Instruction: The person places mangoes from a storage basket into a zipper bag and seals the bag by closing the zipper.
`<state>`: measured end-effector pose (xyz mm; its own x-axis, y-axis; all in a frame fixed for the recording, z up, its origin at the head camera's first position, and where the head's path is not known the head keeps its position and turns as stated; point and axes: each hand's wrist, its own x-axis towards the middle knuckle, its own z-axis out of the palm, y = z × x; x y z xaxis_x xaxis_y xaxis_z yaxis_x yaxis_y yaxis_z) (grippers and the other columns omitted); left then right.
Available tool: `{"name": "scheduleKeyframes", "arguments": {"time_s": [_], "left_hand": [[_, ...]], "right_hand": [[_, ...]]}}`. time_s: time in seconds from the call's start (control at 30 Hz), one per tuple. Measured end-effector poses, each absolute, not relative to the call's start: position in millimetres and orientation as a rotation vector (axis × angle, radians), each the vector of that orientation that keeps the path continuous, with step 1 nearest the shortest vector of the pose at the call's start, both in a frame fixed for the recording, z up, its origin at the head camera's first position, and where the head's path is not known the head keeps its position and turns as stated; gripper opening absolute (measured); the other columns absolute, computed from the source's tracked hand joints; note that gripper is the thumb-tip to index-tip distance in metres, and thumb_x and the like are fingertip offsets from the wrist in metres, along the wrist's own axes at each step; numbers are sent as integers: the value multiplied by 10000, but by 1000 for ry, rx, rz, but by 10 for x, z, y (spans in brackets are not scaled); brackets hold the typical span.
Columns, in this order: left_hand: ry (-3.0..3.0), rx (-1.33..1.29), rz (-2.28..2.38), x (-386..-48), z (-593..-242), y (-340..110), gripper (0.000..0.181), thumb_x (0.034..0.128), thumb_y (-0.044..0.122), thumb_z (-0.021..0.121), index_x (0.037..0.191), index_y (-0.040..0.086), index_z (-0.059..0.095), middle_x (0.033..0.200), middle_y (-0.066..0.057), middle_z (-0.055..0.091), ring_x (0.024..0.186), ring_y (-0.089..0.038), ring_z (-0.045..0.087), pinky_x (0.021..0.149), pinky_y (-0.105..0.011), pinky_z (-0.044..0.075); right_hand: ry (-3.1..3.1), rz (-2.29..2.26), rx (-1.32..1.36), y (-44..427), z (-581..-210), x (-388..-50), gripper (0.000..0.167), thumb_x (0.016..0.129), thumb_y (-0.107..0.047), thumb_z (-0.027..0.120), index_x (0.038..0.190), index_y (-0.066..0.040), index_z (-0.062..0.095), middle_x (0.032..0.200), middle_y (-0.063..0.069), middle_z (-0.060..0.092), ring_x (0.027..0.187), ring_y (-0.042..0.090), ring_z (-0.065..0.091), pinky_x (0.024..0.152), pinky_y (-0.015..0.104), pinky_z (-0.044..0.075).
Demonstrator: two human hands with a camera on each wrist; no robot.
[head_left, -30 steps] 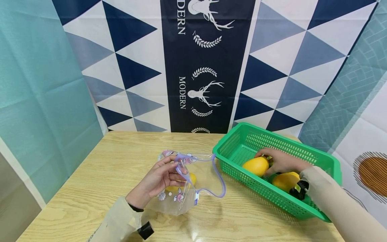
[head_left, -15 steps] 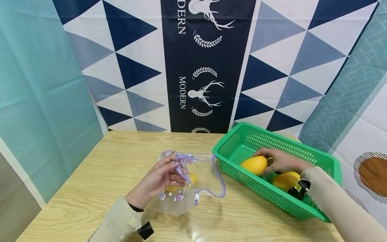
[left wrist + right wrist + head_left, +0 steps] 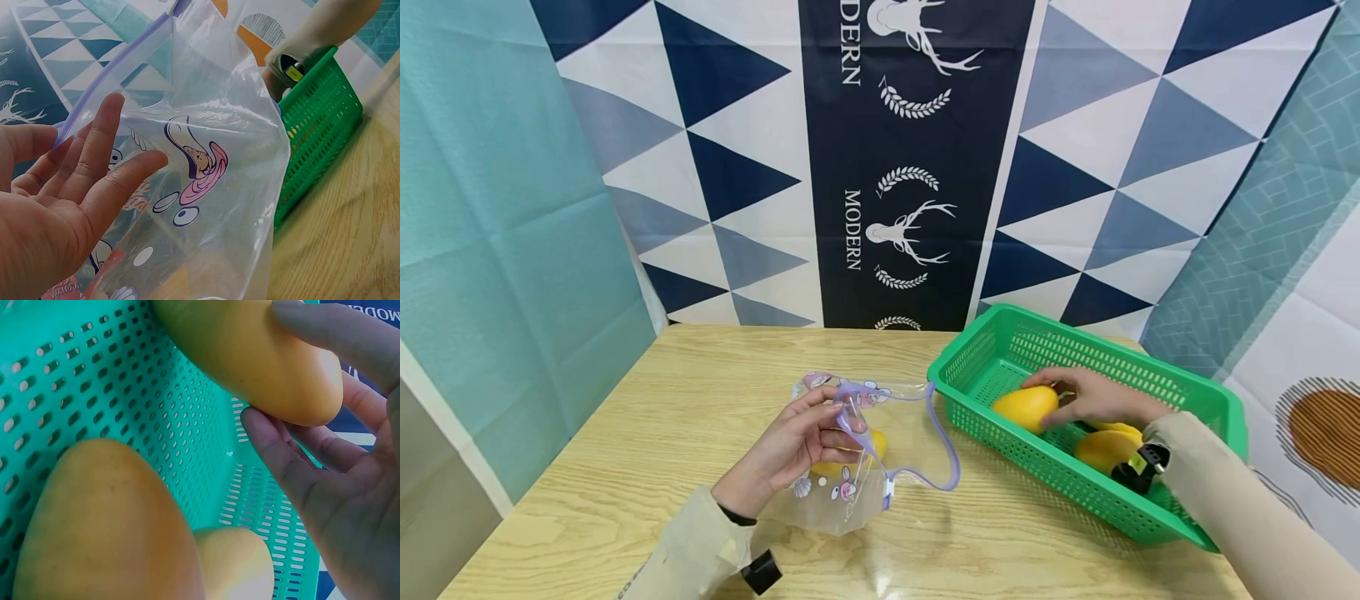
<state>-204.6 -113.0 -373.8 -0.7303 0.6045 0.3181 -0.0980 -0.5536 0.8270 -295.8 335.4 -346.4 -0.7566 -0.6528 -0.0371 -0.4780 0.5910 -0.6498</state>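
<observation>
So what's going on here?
A person is working two-handed at a table. Their left hand holds a clear plastic bag by its purple-edged mouth, which gapes open; a yellow fruit shows through the plastic. Their right hand grips a mango within the green basket; whether it is off the basket floor is hard to tell. Two more mangoes lie in the basket.

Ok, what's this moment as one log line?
left hand: pinches clear bag; right hand: grips mango; green basket: two more mangoes
</observation>
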Motion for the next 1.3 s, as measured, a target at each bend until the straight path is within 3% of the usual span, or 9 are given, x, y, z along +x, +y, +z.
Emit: {"name": "scheduleKeyframes", "arguments": {"time_s": [0.33, 1.3], "left_hand": [[1161, 831, 2304, -2040, -3733, -1127, 374, 1069, 4, 284, 1099, 169, 618, 978, -36, 745, 877, -179, 736, 813, -393, 585], [1199, 804, 2304, -2042, -3729, -1129, 330, 1068, 16, 311, 1094, 159, 608, 970, -37, 745, 869, -178, 737, 812, -398, 585]], "right_hand": [[2537, -966, -984, 3335, -3479, -2960, 488, 878, -158, 774, 1302, -17, 577, 1248, 174, 573, 995, 155, 615, 848, 341, 557], [2615, -1020, -1035, 3386, -3452, -2949, 461, 856, -120, 791, 1270, -19, 615, 1232, 180, 595, 975, 123, 616, 830, 319, 560]]}}
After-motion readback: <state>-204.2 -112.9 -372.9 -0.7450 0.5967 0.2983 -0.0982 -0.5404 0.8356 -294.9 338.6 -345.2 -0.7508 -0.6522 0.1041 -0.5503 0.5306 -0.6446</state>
